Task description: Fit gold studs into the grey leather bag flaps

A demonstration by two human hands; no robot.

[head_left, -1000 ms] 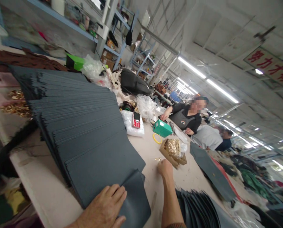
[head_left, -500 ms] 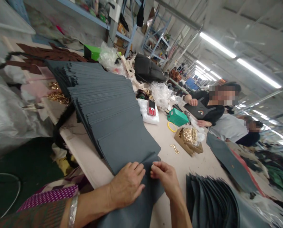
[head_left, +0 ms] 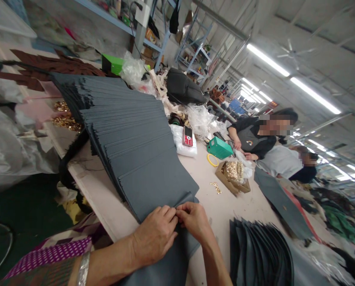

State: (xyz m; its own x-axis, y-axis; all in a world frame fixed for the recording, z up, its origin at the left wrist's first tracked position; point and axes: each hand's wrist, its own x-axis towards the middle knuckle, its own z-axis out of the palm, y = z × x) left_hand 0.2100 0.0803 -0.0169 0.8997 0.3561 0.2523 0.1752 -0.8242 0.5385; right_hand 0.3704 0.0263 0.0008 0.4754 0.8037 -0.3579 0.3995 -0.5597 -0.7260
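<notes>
A long fanned stack of dark grey sheets point(head_left: 129, 131) lies across the pale table point(head_left: 213, 198). My left hand point(head_left: 155, 234) presses flat on the nearest grey sheet point(head_left: 162, 270), fingers at its upper edge. My right hand point(head_left: 193, 219) meets it there, fingertips pinched at the same edge of that sheet. Whether something small sits between the fingers is hidden. A few loose gold fittings point(head_left: 216, 187) lie on the table beyond my right hand, near a cardboard box of gold fittings point(head_left: 233, 174).
A second fan of grey sheets point(head_left: 260, 254) lies at the lower right. A green box point(head_left: 219, 147), a yellow ring point(head_left: 212, 160) and a red phone point(head_left: 188, 136) on a white packet sit mid-table. Two people work at the far side. Shelving stands behind.
My right hand came back from the loose gold fittings to the nearest sheet's edge and now touches my left hand's fingertips. The view shifted left and down.
</notes>
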